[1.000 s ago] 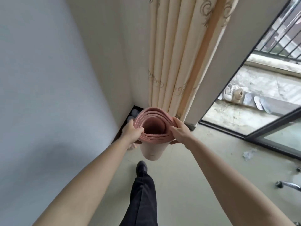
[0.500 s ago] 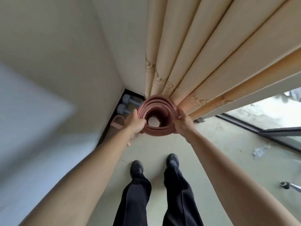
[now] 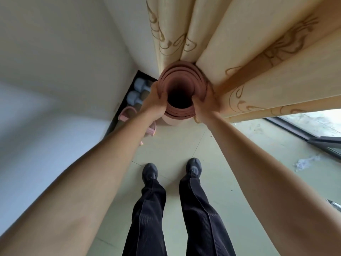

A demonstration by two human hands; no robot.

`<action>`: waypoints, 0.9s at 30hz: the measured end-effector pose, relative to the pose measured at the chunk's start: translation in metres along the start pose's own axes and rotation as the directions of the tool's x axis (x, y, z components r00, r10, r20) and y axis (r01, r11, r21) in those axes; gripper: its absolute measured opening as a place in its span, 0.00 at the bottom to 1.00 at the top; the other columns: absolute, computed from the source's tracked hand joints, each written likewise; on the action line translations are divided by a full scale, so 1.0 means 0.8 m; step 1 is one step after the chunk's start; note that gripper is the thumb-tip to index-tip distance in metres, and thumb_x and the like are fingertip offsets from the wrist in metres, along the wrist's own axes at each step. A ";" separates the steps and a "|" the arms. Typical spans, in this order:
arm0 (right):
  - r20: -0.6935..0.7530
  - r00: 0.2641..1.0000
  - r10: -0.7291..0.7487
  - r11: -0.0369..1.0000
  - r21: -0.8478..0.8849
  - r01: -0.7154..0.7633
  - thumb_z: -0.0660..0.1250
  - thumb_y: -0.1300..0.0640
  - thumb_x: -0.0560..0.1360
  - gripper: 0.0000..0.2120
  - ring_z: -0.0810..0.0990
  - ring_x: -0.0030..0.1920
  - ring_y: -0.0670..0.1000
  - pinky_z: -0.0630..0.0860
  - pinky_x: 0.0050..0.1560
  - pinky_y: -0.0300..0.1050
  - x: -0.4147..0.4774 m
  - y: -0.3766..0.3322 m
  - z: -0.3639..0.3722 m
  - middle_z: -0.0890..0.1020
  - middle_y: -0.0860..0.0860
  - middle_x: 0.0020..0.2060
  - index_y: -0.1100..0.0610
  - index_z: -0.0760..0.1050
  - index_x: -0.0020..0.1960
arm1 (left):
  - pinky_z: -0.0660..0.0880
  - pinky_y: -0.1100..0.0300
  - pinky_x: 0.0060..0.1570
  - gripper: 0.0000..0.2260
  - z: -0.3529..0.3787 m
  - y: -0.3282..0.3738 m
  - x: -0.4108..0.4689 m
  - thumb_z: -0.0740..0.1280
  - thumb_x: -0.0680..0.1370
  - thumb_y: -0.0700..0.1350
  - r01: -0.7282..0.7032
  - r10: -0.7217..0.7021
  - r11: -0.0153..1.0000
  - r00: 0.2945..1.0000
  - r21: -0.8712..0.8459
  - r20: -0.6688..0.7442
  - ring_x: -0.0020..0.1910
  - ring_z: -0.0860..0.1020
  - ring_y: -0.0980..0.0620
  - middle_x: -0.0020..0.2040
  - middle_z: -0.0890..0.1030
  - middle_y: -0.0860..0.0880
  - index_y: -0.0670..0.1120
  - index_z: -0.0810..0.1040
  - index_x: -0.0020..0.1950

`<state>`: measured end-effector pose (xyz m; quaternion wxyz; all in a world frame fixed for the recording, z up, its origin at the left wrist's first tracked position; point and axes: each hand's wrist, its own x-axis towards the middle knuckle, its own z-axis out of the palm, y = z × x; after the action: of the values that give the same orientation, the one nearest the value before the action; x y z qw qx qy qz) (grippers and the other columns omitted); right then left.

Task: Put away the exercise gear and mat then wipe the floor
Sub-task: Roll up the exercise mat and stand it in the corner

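A rolled pink exercise mat (image 3: pixel 181 75) stands upright in the room corner, pressed against the curtain. I look straight down its open top. My left hand (image 3: pixel 154 100) grips the left side of its rim and my right hand (image 3: pixel 204 102) grips the right side. Two grey dumbbells (image 3: pixel 135 92) lie on the floor along the wall, left of the mat. A pink resistance band with handles (image 3: pixel 127 114) lies just in front of them, partly hidden by my left forearm.
A cream patterned curtain (image 3: pixel 239 58) hangs right behind the mat. White walls (image 3: pixel 55 71) close the left side. A dark sliding-door track (image 3: pixel 299 133) runs at the right, with a scrap of white debris (image 3: pixel 304 161) on the tiled floor. My feet (image 3: pixel 171 170) stand behind the mat.
The mat has gone from held in the air to standing in the corner against the curtain. I have stepped closer and my view has tilted down.
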<state>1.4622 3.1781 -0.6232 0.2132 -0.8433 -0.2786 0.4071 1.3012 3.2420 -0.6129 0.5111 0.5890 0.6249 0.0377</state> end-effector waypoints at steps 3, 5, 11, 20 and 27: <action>0.019 1.000 -0.007 0.999 -0.035 0.007 0.58 0.42 0.80 0.35 0.68 0.71 0.60 0.69 0.71 0.55 -0.005 0.001 -0.003 0.65 0.54 0.76 0.48 0.47 0.81 | 0.71 0.56 0.55 0.17 -0.002 0.001 0.000 0.55 0.82 0.53 0.005 -0.005 0.999 1.000 0.047 -0.007 0.54 0.75 0.51 0.57 0.76 0.52 0.53 0.64 0.71; 0.022 0.998 -0.053 0.994 -0.090 0.055 0.57 0.40 0.79 0.36 0.66 0.73 0.60 0.66 0.73 0.55 -0.010 0.002 -0.008 0.64 0.54 0.76 0.51 0.47 0.81 | 0.72 0.56 0.55 0.16 -0.006 -0.001 -0.005 0.54 0.81 0.55 -0.025 0.027 0.998 0.999 0.059 -0.027 0.56 0.76 0.52 0.59 0.78 0.52 0.54 0.69 0.67; 0.053 0.946 -0.320 0.893 -0.315 0.320 0.56 0.46 0.81 0.28 0.67 0.71 0.57 0.68 0.69 0.53 -0.070 -0.021 -0.045 0.67 0.55 0.72 0.53 0.55 0.77 | 0.68 0.46 0.67 0.21 -0.039 0.003 -0.066 0.55 0.81 0.53 -0.099 0.117 0.978 0.989 0.185 -0.090 0.68 0.70 0.42 0.70 0.73 0.42 0.45 0.69 0.71; 0.088 0.607 -0.790 0.464 -0.562 0.684 0.56 0.46 0.83 0.25 0.63 0.75 0.59 0.67 0.71 0.56 -0.243 -0.223 -0.171 0.62 0.58 0.77 0.55 0.63 0.77 | 0.63 0.37 0.69 0.26 -0.261 0.123 -0.267 0.53 0.82 0.55 -0.175 0.597 0.638 0.728 0.750 -0.338 0.75 0.60 0.34 0.77 0.60 0.36 0.42 0.63 0.76; 0.052 0.204 -0.978 0.127 -0.628 0.768 0.54 0.46 0.83 0.29 0.53 0.79 0.61 0.56 0.77 0.58 -0.335 -0.371 -0.213 0.51 0.61 0.80 0.55 0.52 0.81 | 0.57 0.39 0.72 0.27 -0.410 0.182 -0.440 0.53 0.83 0.56 0.068 0.686 0.637 0.402 0.768 -0.606 0.77 0.56 0.35 0.78 0.57 0.36 0.42 0.60 0.78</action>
<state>1.3740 3.2069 -0.1983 0.2216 -0.5809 -0.7800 -0.0704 1.1027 3.1955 -0.1537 -0.1604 0.7418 0.6201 0.1989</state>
